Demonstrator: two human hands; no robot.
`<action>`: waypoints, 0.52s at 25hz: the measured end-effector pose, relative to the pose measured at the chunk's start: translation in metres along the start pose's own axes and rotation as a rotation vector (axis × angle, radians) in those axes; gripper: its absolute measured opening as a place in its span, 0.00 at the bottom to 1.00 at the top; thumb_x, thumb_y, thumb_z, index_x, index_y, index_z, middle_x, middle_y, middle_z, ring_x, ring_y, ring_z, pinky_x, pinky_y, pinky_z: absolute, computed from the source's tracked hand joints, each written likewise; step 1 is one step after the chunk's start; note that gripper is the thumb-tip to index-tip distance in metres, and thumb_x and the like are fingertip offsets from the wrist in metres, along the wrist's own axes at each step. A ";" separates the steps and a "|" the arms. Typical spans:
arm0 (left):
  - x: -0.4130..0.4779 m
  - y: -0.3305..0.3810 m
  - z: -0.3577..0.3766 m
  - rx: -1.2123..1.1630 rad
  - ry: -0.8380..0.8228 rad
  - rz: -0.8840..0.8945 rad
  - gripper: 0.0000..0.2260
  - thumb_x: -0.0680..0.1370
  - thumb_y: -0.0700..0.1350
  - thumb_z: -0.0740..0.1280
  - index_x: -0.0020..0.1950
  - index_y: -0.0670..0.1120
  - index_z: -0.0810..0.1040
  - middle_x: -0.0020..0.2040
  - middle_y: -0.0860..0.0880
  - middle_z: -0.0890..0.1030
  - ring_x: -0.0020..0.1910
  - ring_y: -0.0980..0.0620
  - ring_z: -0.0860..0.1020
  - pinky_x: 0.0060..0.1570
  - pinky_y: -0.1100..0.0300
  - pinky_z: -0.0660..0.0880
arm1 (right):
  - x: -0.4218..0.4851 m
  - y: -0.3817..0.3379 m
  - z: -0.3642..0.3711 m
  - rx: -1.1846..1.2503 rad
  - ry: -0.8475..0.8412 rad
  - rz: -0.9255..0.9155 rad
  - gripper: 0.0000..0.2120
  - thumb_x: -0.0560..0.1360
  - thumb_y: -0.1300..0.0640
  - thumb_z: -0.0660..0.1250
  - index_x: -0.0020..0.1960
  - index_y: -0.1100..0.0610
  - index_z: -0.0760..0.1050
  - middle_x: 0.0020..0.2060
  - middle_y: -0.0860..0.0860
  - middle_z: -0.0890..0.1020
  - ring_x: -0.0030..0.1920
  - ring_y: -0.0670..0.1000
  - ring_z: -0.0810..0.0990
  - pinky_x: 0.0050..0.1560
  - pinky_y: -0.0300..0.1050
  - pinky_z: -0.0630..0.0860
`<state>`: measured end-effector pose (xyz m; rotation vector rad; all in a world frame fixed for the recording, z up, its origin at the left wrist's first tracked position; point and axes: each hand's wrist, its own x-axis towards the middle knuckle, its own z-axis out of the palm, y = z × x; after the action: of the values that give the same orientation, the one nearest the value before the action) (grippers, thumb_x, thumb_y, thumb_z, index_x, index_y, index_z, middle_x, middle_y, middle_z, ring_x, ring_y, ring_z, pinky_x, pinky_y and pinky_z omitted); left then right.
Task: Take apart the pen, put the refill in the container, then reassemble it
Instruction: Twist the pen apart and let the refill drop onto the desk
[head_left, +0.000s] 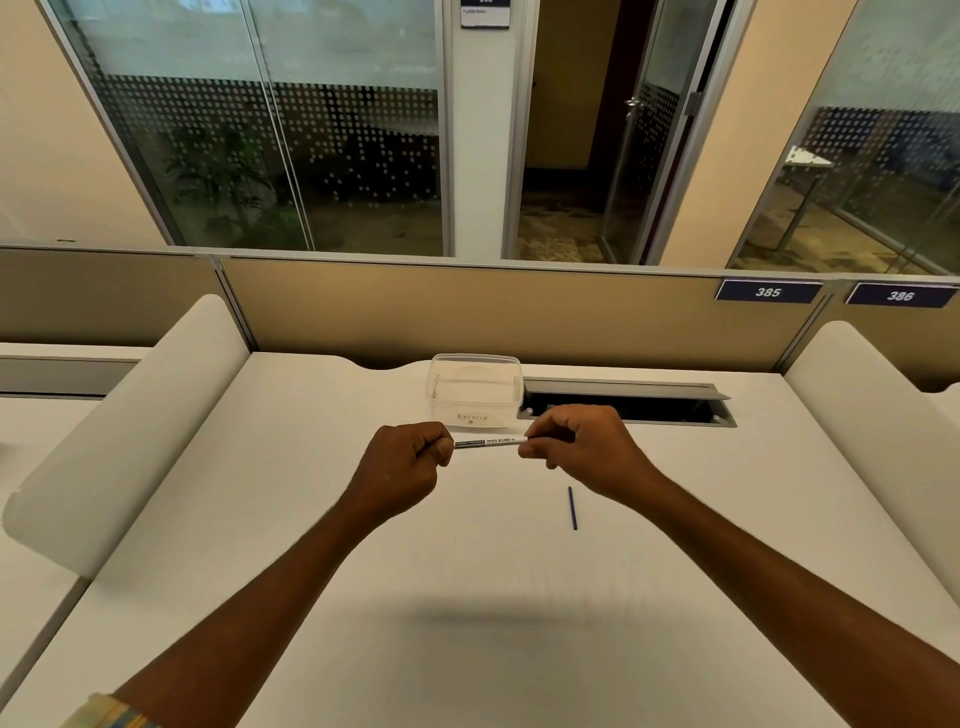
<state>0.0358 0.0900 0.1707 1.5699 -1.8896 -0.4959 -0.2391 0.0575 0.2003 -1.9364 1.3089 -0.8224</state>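
Nearest: both forearms reach out over the white table (311, 519), with a striped wristband (104, 712) on the left one.

The blue refill (572, 508) lies loose on the table, just near-side of the right hand (576, 447) and not touching it. It is not in the container.

Both hands are raised above the table and close together. The left hand (410, 462) has curled fingers clamped on one end of the pen (488, 442). The right hand pinches the other end with thumb and fingertips. The pen is level between them, printed side up. Can't tell whether its parts are joined or coming apart.

Beyond the hands is the clear plastic container (472, 410), lid off, just behind the pen. An open cable slot (623, 402) sits right beside it, behind the right hand. Farther back is a partition with number plates 385 (768, 291) and 386 (900, 295).

Risks:
- The refill is thin and round, so a brush from the right forearm could roll it away.
- A badly aimed drop could send it into the cable slot, which sits very close to the container.
- The container looks light, so a knock could shove or tip it.
- Closing the pen before the refill is binned would break the step order.

Counts: hands 2, pen 1, refill 1, container 1, cable slot 1, number plates 2.
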 end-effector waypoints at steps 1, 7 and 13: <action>0.000 -0.001 0.001 0.017 -0.005 -0.026 0.12 0.82 0.39 0.69 0.38 0.47 0.79 0.47 0.53 0.84 0.33 0.56 0.78 0.30 0.69 0.64 | 0.002 -0.001 -0.002 0.037 -0.025 0.042 0.07 0.77 0.50 0.77 0.44 0.53 0.87 0.34 0.49 0.87 0.33 0.48 0.85 0.33 0.33 0.77; -0.003 0.005 -0.002 -0.003 -0.028 -0.044 0.12 0.82 0.40 0.69 0.38 0.49 0.79 0.34 0.65 0.81 0.29 0.57 0.72 0.32 0.61 0.65 | 0.001 -0.002 -0.005 0.107 -0.282 0.226 0.17 0.85 0.50 0.65 0.46 0.58 0.87 0.34 0.51 0.85 0.32 0.47 0.80 0.32 0.32 0.73; -0.004 0.005 -0.004 -0.015 -0.060 -0.046 0.15 0.82 0.40 0.69 0.36 0.52 0.78 0.27 0.58 0.77 0.31 0.57 0.71 0.33 0.63 0.66 | 0.000 -0.003 0.004 -0.076 -0.133 0.137 0.11 0.81 0.58 0.71 0.42 0.55 0.87 0.30 0.47 0.82 0.27 0.42 0.77 0.34 0.35 0.77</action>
<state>0.0354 0.0957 0.1759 1.6083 -1.8934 -0.5813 -0.2343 0.0595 0.2004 -1.9005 1.3915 -0.5746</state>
